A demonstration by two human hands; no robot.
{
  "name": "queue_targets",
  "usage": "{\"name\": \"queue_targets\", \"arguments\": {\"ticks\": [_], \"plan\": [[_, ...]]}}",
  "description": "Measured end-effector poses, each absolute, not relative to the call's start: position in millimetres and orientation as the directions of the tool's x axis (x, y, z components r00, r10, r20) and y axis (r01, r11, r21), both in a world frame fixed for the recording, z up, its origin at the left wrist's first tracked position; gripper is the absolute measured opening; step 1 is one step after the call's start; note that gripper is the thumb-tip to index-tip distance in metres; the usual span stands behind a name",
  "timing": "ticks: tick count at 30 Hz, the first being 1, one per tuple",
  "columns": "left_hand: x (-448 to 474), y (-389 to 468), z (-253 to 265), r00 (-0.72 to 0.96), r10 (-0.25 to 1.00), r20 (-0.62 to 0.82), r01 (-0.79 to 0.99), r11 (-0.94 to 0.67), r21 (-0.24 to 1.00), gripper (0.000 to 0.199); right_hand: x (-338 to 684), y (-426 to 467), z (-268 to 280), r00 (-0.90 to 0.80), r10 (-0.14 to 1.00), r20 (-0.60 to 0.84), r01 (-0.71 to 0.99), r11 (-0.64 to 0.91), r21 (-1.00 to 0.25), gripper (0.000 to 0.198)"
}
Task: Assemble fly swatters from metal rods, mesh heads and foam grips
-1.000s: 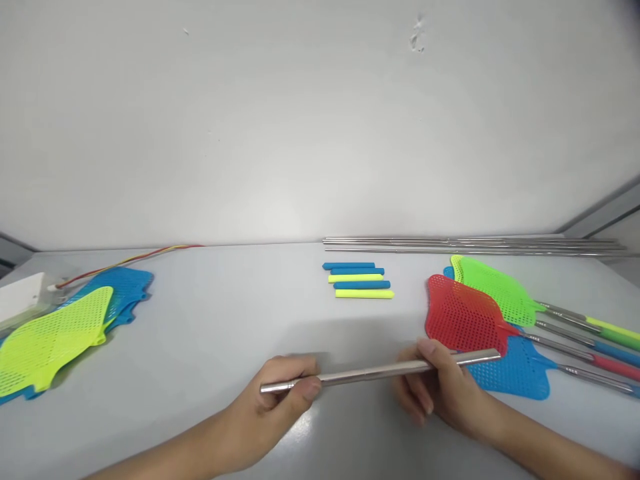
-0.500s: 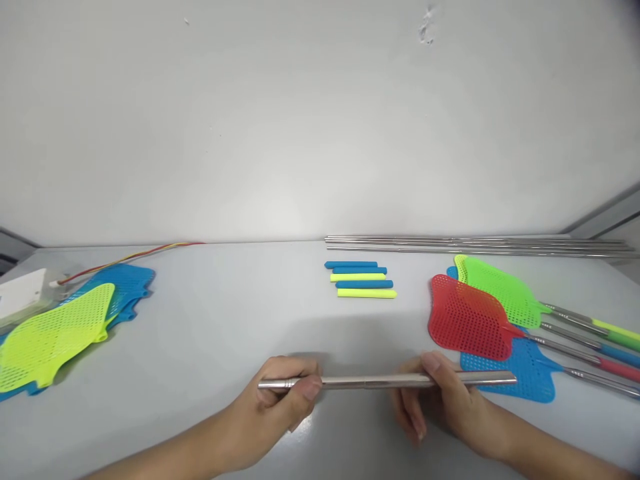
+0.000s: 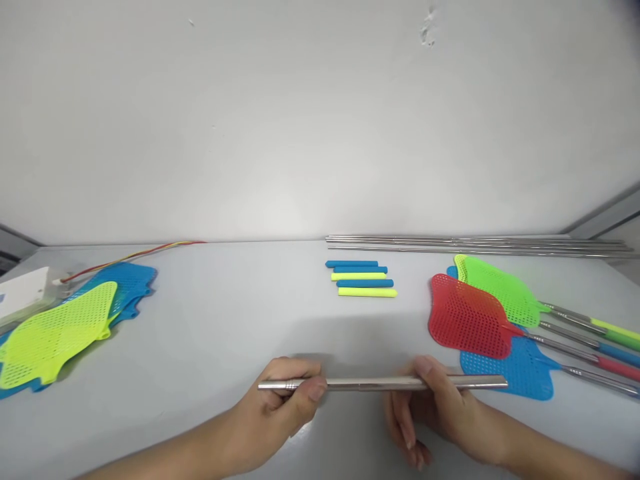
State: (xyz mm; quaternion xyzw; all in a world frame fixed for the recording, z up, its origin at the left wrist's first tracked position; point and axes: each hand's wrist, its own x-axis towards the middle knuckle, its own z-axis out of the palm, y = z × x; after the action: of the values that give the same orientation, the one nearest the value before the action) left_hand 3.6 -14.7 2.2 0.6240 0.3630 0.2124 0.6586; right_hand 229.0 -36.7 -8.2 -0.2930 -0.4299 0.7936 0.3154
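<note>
A shiny telescopic metal rod (image 3: pixel 363 385) is held level above the front of the table, between both hands. My left hand (image 3: pixel 290 407) is closed round its left part, with the narrower tip sticking out past the fingers. Farther right, my right hand (image 3: pixel 433 403) pinches the rod between thumb and index finger while its other fingers curl below. The rod's thicker right end reaches over a blue fly swatter (image 3: pixel 530 377) lying on the table. A red fly swatter (image 3: pixel 467 317) and a green fly swatter (image 3: pixel 515 293) lie just behind.
Several blue and yellow handle sleeves (image 3: pixel 360 275) lie mid-table. Metal rods (image 3: pixel 450 244) line the wall at the back right. On the left are a yellow swatter head (image 3: pixel 65 330), blue swatter heads (image 3: pixel 133 283) and a white box (image 3: pixel 27 293) with coloured wires (image 3: pixel 135 255).
The rod has shifted slightly left between my hands, its right end now a little nearer. My right hand has moved a bit left along with it.
</note>
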Motion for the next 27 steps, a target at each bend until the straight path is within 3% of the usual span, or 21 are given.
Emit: {"name": "queue_targets", "arguments": {"ticks": [8,14,16,19,23,25,27], "plan": [[1.6,-9.6,0.3,0.610,0.763,-0.215,0.193,0.119,0.974,0.043,224.9,-32.8,-5.3,-0.605,0.767,-0.214,-0.256,-0.442,-0.860,0.057],[0.4,-7.2,3.1,0.646,0.753,-0.125,0.156,0.030,0.987,0.047,229.8,-19.5,0.2,-0.325,0.915,-0.241,-0.352,-0.354,-0.866,0.045],[-0.1,-6.7,4.2,0.621,0.777,-0.099,0.145,0.010,0.989,0.045,233.4,-13.9,1.3,-0.267,0.920,-0.288,-0.442,-0.382,-0.811,0.046],[-0.3,-3.8,8.3,0.518,0.848,-0.118,0.267,-0.029,0.963,0.036,237.8,-6.1,2.0,-0.236,0.914,-0.330,-0.519,-0.406,-0.753,0.044],[0.5,2.0,22.8,0.441,0.897,0.031,0.457,-0.255,0.852,0.019,239.8,-1.9,0.5,-0.205,0.924,-0.323,-0.509,-0.383,-0.771,0.043],[1.3,3.7,32.3,0.500,0.862,0.083,0.553,-0.392,0.735,0.016,239.3,-2.7,-1.2,-0.204,0.924,-0.324,-0.483,-0.383,-0.787,0.044],[2.0,4.6,40.1,0.617,0.786,0.045,0.629,-0.527,0.572,0.015,238.3,-4.4,-2.6,-0.213,0.921,-0.325,-0.440,-0.388,-0.810,0.044]]}}
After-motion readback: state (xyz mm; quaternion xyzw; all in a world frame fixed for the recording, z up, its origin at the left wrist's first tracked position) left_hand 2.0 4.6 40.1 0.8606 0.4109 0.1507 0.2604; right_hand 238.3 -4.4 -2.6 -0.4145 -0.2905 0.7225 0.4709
